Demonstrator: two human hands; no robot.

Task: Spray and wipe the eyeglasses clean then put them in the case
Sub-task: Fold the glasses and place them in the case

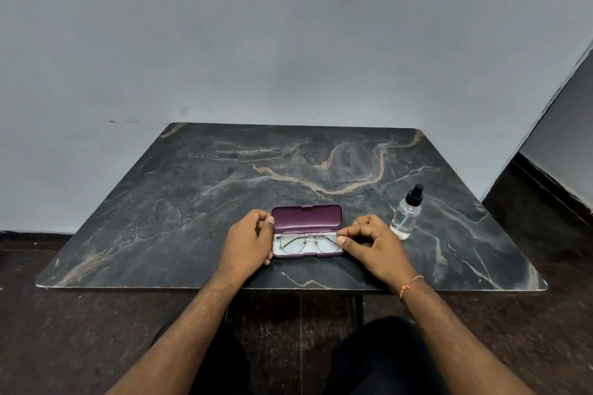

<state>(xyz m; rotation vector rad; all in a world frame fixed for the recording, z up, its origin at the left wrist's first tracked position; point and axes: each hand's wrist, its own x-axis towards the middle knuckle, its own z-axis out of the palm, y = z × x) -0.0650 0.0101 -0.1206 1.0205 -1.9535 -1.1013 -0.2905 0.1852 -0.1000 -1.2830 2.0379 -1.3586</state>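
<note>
A maroon eyeglass case (307,218) lies open near the table's front middle, lid tipped back. Thin wire-framed eyeglasses (305,242) lie folded in its pale lower half. My left hand (248,242) grips the case's left end, thumb at the hinge and fingers curled round the front corner. My right hand (372,242) is at the case's right end, and its thumb and forefinger pinch the right end of the eyeglasses. A small clear spray bottle (406,215) with a black nozzle stands upright just right of my right hand. No cloth is visible.
The dark marble tabletop (199,189) stands against a grey wall. Its front edge runs just below my wrists. My knees and a dark floor show beneath it. A dark skirting and a corner of the wall are at the far right.
</note>
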